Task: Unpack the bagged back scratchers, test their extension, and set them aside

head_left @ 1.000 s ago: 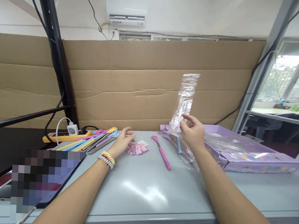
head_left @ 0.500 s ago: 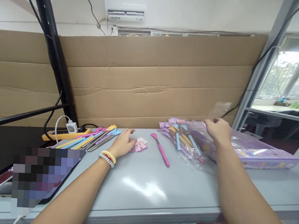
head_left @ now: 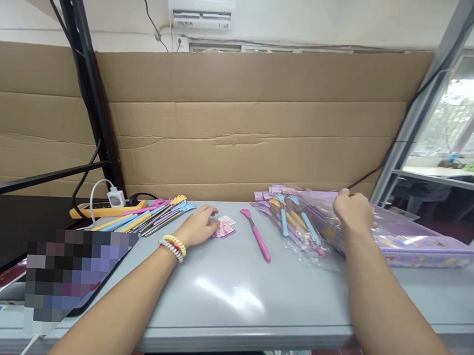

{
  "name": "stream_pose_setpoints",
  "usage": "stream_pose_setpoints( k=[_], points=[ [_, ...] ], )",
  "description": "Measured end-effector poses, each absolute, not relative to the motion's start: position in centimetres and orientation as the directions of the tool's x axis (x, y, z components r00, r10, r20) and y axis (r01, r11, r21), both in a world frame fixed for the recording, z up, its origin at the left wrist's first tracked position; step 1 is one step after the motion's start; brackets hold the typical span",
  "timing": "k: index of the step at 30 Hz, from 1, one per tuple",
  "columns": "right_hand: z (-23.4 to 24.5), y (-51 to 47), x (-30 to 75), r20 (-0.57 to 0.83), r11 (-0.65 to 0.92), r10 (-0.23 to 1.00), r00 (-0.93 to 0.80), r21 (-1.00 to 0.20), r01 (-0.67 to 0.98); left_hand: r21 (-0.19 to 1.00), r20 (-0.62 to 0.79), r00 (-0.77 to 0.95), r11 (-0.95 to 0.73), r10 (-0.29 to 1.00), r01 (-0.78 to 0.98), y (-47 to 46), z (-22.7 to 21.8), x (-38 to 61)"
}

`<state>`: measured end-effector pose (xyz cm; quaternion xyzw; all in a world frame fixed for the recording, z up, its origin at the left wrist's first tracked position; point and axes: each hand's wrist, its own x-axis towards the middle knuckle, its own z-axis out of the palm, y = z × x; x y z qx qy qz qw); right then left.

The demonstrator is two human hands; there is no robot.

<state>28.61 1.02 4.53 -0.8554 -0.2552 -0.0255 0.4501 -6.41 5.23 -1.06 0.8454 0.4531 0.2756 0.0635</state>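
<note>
The left hand (head_left: 198, 227) lies palm-down on the grey table (head_left: 230, 299), its fingers loosely spread and flat, the tips touching a small fan of pink cards (head_left: 223, 230); nothing is gripped. A beaded bracelet (head_left: 173, 247) circles that wrist. The right hand (head_left: 352, 211) reaches out to the far right, its fingers curled at the edge of a shallow purple box (head_left: 416, 245) where clear plastic film lies; whether they pinch the film or only rest on it cannot be told, since the hand's back hides the fingertips. Just left of that hand lies a clear bag (head_left: 298, 226) of hand-shaped scratchers with blue, yellow and pink handles, leaning against the box. Between the two hands, a single pink scratcher (head_left: 256, 241) lies loose on the table, near the cards. Beyond the left hand, a heap of unpacked scratchers (head_left: 151, 219) lies beside a yellow power strip (head_left: 106, 209). A cardboard wall (head_left: 239, 135) stands behind the table.
</note>
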Motion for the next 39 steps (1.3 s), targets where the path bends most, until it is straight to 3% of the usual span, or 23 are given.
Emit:
stream_pose_setpoints(
  k=[2, 4, 6, 8, 10, 12, 16, 19, 23, 27, 33, 39],
  points=[
    [4.4, 1.1, 28.4, 0.348, -0.406, 0.337, 0.875, -0.785, 0.469, 0.346, 0.41, 0.445, -0.587, 0.796, 0.732, 5.2, -1.0, -6.4],
    [4.3, 1.2, 27.9, 0.524, -0.26, 0.22, 0.823, -0.782, 0.567, 0.34, 0.411, 0.446, -0.587, 0.796, 0.734, 5.2, -1.0, -6.4],
    [4.4, 1.3, 26.7, 0.715, -0.071, 0.09, 0.693, -0.689, 0.721, 0.337, 0.406, 0.446, -0.584, 0.798, 0.738, 5.2, -1.0, -6.3],
    [4.4, 1.3, 25.0, 0.855, 0.078, 0.023, 0.517, -0.518, 0.852, 0.333, 0.398, 0.45, -0.583, 0.799, 0.741, 5.2, -1.0, -6.3],
    [4.4, 1.0, 22.9, 0.931, 0.16, 0.06, 0.359, -0.364, 0.918, 0.33, 0.391, 0.452, -0.58, 0.802, 0.744, 5.2, -1.0, -6.3],
    [4.1, 0.7, 20.8, 0.951, 0.224, 0.187, 0.246, -0.285, 0.932, 0.326, 0.384, 0.452, -0.576, 0.805, 0.749, 5.2, -1.0, -6.3],
    [3.3, 0.2, 17.7, 0.757, 0.392, 0.651, -0.05, -0.279, 0.877, 0.318, 0.37, 0.458, -0.573, 0.808, 0.755, 5.3, -1.0, -6.4],
    [2.5, 0.4, 16.6, 0.528, 0.488, 0.795, -0.298, -0.266, 0.831, 0.314, 0.36, 0.467, -0.577, 0.807, 0.754, 5.4, -1.2, -6.4],
    [1.8, 0.8, 16.2, 0.258, 0.473, 0.876, -0.408, -0.29, 0.832, 0.301, 0.363, 0.485, -0.593, 0.795, 0.747, 5.6, -1.4, -6.5],
    [1.5, 1.3, 16.5, 0.056, 0.371, 0.926, -0.373, -0.322, 0.871, 0.285, 0.355, 0.509, -0.609, 0.784, 0.74, 5.6, -1.5, -6.5],
    [1.3, 1.7, 17.1, -0.082, 0.317, 0.928, -0.364, -0.34, 0.885, 0.287, 0.316, 0.504, -0.587, 0.804, 0.757, 5.4, -1.4, -6.5],
    [1.1, 1.7, 17.2, -0.085, 0.306, 0.93, -0.357, -0.354, 0.884, 0.295, 0.328, 0.514, -0.602, 0.793, 0.742, 5.3, -1.4, -6.4]
  ],
)
